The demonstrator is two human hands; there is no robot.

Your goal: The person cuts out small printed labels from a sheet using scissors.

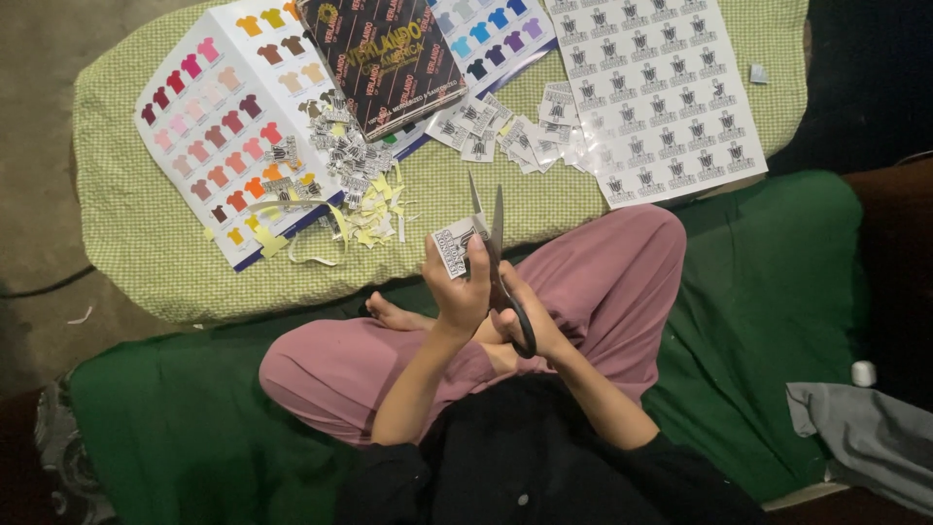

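Left hand (457,292) pinches small printed sticker (453,248), fingers clamped on it, above lap. Right hand (525,316) grips scissors (494,243), fingers seemingly through handles, blades slightly apart beside sticker. Cut stickers (505,136) and sticker sheet (661,92) on green cushion (146,224).

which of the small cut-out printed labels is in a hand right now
The small black-and-white printed label pinched in the left hand, beside the open scissors; the other cut-outs lie loose on the green cushion.

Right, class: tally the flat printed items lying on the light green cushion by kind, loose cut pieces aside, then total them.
Colour chart of shirt shapes: 1
Dark printed package: 1
White sheet of uncut labels: 1
Total: 3
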